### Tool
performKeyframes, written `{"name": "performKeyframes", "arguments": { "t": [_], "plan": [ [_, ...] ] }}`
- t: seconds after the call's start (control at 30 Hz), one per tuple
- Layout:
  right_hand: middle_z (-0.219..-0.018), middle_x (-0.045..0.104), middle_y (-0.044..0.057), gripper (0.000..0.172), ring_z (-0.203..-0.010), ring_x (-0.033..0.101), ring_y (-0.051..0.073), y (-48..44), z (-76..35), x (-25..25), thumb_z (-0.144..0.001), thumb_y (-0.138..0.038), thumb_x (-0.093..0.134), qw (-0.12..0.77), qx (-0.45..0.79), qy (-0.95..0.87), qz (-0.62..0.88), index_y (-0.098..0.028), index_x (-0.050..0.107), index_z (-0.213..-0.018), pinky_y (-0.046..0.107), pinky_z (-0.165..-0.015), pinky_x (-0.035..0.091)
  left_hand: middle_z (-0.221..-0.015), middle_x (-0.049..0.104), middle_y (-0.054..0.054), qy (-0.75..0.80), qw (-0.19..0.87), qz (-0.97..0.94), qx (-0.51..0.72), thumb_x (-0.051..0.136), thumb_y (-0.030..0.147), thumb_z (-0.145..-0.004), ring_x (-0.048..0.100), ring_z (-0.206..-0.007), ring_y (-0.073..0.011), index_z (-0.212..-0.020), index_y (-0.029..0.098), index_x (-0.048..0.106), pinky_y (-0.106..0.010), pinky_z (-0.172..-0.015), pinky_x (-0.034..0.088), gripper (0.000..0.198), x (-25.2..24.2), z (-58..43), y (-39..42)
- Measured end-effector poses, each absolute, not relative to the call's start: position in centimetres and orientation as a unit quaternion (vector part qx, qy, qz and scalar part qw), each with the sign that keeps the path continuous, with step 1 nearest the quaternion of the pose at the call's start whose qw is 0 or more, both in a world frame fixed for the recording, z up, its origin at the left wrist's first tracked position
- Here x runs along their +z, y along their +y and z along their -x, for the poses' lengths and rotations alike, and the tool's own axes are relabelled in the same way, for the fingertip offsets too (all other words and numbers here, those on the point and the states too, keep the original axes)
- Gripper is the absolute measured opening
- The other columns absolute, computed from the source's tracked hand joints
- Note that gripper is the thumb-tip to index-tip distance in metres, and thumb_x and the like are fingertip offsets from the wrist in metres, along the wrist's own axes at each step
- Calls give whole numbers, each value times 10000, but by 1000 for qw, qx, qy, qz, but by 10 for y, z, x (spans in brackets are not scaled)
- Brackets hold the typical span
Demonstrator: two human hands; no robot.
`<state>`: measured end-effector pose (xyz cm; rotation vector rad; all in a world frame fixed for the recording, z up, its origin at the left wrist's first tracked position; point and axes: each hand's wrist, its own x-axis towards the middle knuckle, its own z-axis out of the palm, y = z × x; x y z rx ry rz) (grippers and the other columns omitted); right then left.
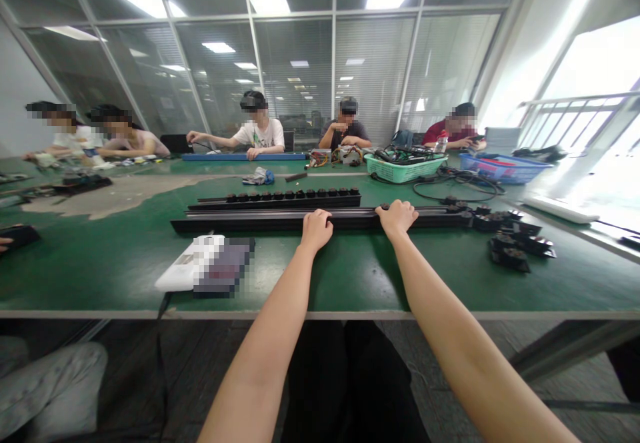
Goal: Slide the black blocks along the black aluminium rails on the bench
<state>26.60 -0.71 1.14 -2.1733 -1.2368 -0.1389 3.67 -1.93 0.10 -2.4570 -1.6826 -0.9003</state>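
A long black rail (pixel 250 222) lies across the green table (pixel 280 276) in front of me. My left hand (pixel 317 228) is closed over it near its middle. Farther right, my right hand (pixel 398 218) grips the same rail, with the thumb towards the left. Just behind it is a shorter black strip (pixel 280 199) carrying a row of several small black parts. Several loose black parts (pixel 510 250) are grouped by the rail's right end.
A white device (pixel 183 266) with a dark, blurred-out item lies at the front left. Beyond the rails are a crumpled cloth (pixel 259 176), a green basket (pixel 400 168) of cables, a blue basket (pixel 505 168) and a blue bar (pixel 245 157). Several people sit opposite.
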Motion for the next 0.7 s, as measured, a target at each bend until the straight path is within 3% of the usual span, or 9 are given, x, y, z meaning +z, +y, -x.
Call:
{"name": "performKeyframes", "arguments": {
  "t": [0.7],
  "plan": [
    [-1236,639,233,373,-1171,551,343,-12,-266,15,-938,-393,621,312,-53,-466,827,-92,717,-1138,445,-1003,362,-1309,715,-97,-541,15,789,-290,532,126,-946,631,-1289,-250,-1200,212,735,-421,-1184,400,337,1,-37,-19]
  ]
}}
